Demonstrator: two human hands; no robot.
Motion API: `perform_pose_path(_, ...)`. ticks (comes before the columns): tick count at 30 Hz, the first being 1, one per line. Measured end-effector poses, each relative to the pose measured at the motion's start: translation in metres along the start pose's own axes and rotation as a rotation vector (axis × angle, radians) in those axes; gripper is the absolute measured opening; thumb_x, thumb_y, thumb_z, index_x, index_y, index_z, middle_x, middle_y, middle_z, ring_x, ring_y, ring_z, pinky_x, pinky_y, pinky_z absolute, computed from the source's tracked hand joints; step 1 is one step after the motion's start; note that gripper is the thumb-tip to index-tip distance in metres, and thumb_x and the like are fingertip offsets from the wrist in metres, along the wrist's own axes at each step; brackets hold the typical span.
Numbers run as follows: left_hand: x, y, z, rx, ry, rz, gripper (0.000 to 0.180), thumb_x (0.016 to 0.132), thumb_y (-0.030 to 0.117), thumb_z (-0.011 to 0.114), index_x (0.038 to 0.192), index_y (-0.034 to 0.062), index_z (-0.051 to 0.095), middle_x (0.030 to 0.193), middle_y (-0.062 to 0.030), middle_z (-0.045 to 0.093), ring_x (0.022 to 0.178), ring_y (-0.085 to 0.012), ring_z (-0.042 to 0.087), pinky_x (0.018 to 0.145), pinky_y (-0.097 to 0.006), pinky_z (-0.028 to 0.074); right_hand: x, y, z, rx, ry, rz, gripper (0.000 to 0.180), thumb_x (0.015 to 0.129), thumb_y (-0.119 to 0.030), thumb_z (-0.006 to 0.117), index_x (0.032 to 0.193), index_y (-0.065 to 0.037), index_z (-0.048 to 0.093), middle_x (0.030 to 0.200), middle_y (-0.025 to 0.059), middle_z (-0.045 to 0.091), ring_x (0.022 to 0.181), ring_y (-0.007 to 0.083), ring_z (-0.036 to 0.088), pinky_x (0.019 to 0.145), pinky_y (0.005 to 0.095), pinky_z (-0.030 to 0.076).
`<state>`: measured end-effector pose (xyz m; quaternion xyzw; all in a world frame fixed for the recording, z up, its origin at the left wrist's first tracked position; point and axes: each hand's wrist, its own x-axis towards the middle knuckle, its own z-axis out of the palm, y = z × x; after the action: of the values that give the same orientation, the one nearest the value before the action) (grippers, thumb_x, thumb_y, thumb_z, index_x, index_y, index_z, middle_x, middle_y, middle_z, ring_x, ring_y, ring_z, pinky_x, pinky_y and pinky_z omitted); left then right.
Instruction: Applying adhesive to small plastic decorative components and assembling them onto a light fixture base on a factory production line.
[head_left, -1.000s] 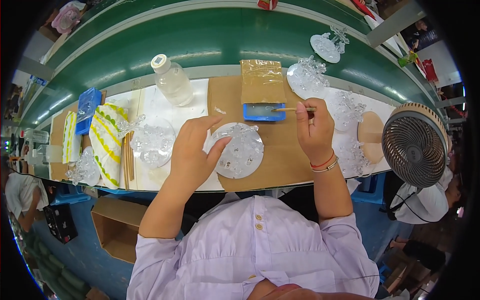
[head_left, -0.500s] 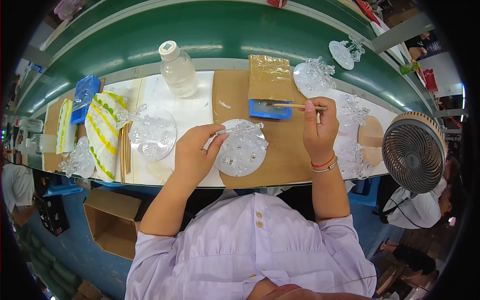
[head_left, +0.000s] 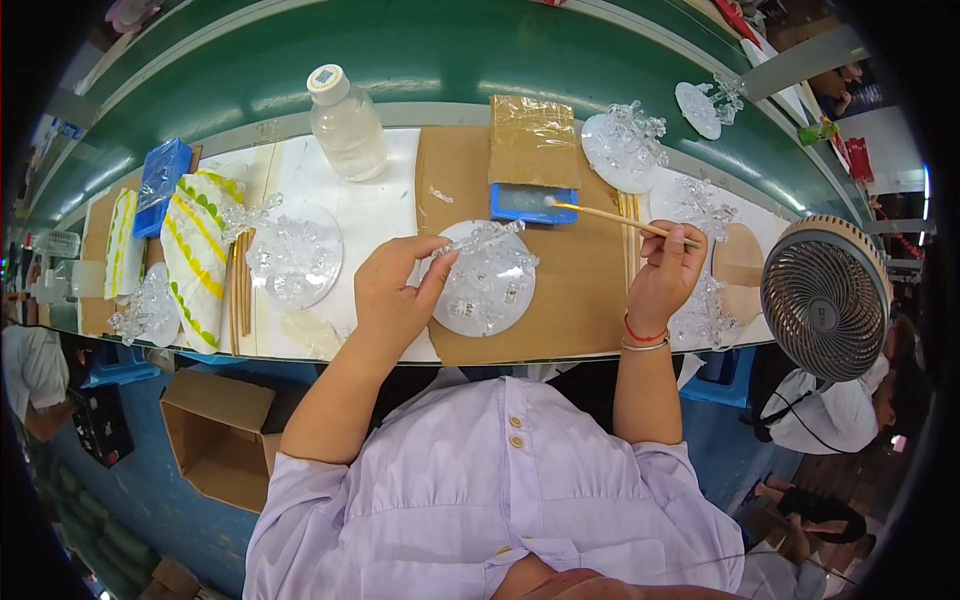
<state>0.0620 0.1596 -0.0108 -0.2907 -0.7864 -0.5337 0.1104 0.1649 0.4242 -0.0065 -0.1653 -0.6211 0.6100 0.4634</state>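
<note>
Between the thumb and fingers of my left hand is a clear plastic piece. It lies over the far part of a round translucent disc crowded with small clear parts; whether the two are joined I cannot tell. My right hand grips a thin wooden brush near its back end. The brush's whitish tip is over the right side of a small blue tray holding cloudy liquid. A tape-wrapped cardboard flap covers the tray's far part.
Beyond my left hand stands a clear bottle with a white cap. Further left are a similar disc, thin sticks, a patterned cloth and another blue tray. More discs and a fan are at right.
My right hand has moved right and nearer to me, drawing the brush tip from deeper in the tray toward its right side. My left hand still pinches the clear piece over the disc.
</note>
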Motion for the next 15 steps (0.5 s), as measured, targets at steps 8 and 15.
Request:
perform_pose_path(8, 0.0, -0.002, 0.002, 0.008, 0.018, 0.05, 0.023, 0.077, 0.006, 0.075, 0.098, 0.0044, 0.066, 0.091, -0.0097, 0.068, 0.082, -0.0246, 0.064, 0.073, -0.031, 0.051, -0.012, -0.032, -0.019, 0.25, 0.158, -0.056, 0.016, 0.099, -0.02, 0.049, 0.097, -0.005, 0.053, 0.084, 0.0145, 0.06, 0.067, 0.0148, 0.046, 0.065, 0.0275, 0.04)
perform_pose_path(15, -0.018, -0.014, -0.012, 0.01, -0.041, 0.008, 0.031, 0.082, 0.008, 0.072, 0.111, 0.0021, 0.061, 0.106, -0.0116, 0.064, 0.098, -0.0262, 0.06, 0.086, -0.032, 0.047, -0.068, -0.055, -0.034, 0.204, -0.083, -0.06, 0.015, 0.1, -0.021, 0.048, 0.1, -0.006, 0.046, 0.076, 0.012, 0.053, 0.066, 0.0173, 0.043, 0.068, 0.0326, 0.037)
